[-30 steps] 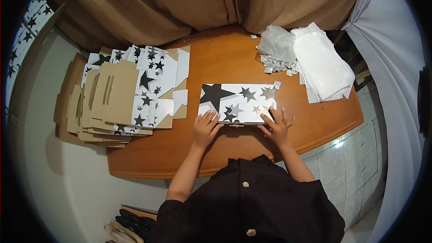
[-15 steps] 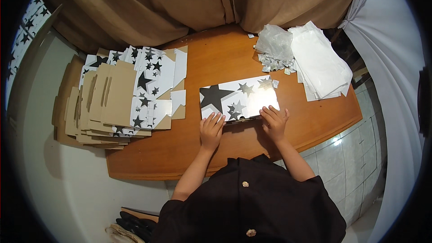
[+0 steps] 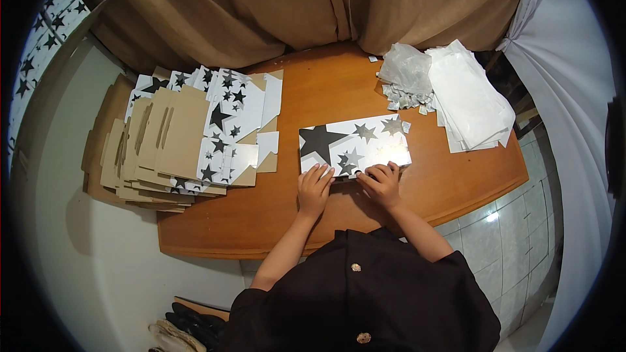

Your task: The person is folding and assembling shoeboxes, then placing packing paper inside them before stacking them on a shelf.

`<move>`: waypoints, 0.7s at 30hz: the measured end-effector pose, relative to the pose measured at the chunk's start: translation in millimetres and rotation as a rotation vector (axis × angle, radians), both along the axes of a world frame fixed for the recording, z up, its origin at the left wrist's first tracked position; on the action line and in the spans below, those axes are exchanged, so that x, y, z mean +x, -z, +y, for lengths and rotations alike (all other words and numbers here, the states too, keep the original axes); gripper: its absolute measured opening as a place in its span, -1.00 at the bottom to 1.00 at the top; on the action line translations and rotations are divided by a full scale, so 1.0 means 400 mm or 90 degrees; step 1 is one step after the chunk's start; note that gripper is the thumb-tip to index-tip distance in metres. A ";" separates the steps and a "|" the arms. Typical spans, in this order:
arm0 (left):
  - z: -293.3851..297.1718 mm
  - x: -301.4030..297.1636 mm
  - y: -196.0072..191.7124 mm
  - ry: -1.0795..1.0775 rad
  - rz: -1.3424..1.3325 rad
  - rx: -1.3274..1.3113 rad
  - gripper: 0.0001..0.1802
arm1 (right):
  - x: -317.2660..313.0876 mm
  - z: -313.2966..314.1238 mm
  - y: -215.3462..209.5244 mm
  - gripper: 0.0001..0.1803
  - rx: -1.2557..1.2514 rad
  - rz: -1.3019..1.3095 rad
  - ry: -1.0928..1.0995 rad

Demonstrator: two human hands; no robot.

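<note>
So the biggest thing here is the tan curtain [image 3: 274, 6] hanging across the whole back, with a white sheet of fabric [image 3: 567, 91] draped down the person's right side. In front of that sits a rounded wooden table [image 3: 339, 91], orange-brown, with tiled floor showing past its right edge.

On the left end of the table there's a big messy stack of flat cardboard blanks [image 3: 176, 137], some showing plain brown, some showing the white side with black stars. It hangs a bit over the table's left edge. Over at the far right corner is a pile of white paper bags or sheets [image 3: 473, 98], and just beside it a crumpled clear plastic bag [image 3: 405, 68] with little shiny bits spilling out under it.

The main piece is the flat white star-printed box [image 3: 355, 143], lying roughly mid-table, right in front of the person, slightly tilted, big black star on its left end and grey stars toward the right. It's well apart from the big stack.

Both hands sit on its near edge. The left hand [image 3: 315, 189] lies flat, fingers spread and pressing down at the lower left corner. The right hand [image 3: 381, 182] is curled a bit, fingertips on the lower edge further right. The hands are close but not touching each other, and neither is really gripping anything, just pressing.
</note>
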State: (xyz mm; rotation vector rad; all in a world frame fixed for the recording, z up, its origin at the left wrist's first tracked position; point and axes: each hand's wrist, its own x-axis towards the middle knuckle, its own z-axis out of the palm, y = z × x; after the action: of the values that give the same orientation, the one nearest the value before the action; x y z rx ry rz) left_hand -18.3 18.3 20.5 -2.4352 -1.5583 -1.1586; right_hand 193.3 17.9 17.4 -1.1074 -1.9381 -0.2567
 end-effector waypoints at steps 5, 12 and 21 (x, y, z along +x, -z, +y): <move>0.003 0.000 0.003 -0.003 -0.006 0.007 -0.71 | 0.014 0.006 0.004 -0.70 0.028 -0.039 -0.041; 0.001 0.003 0.004 -0.011 -0.009 -0.004 -0.71 | 0.011 0.021 -0.007 -0.72 -0.076 0.027 -0.061; 0.002 0.002 0.003 -0.011 -0.020 -0.006 -0.72 | 0.032 0.050 -0.040 -0.71 -0.034 -0.051 0.003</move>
State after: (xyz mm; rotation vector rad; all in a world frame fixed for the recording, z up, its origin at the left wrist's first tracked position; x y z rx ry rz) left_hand -17.5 19.2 19.4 -2.4161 -1.5926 -1.1950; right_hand 206.0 38.0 33.3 -1.1520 -2.0245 -0.2565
